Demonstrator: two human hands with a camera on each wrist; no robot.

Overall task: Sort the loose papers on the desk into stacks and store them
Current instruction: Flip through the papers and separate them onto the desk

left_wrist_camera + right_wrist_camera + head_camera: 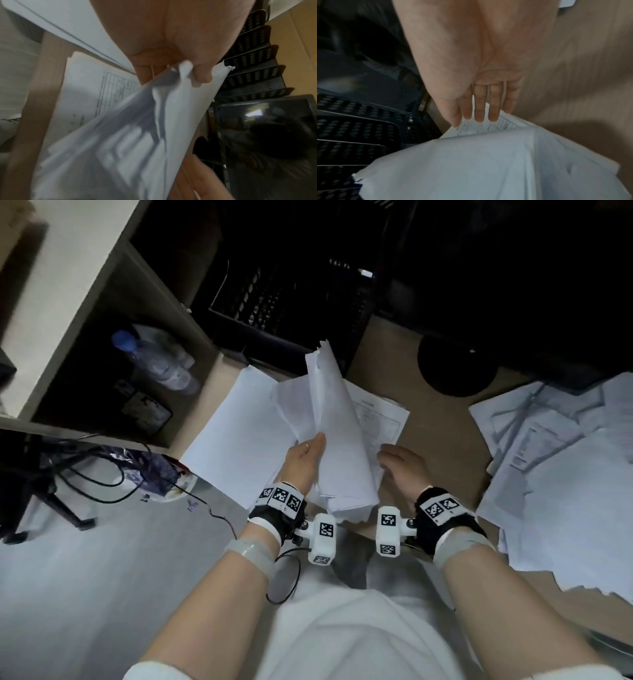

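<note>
Left hand [306,460] around papers [337,436] (curled)

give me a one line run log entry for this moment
step: gathering | left hand: grips bundle of papers, upright | right hand: fingers straight beside bundle | loose papers: unsorted on desk

**Papers, trays and hands across the desk**

A bundle of papers [337,436] stands tilted above the desk [435,433], between the left hand [303,460] on its left side and the right hand [402,470] on its right. Under the bundle lies a printed form [380,416], and just left of that a flat stack of sheets [236,433] sits at the desk's left edge. Behind them stands a tiered file tray [291,299]. To the right, a monitor base [455,364] rests on the desk, with a spread of loose papers [561,467] before it. Left of the desk, a water bottle [154,359] lies in a shelf compartment [113,313].
</note>
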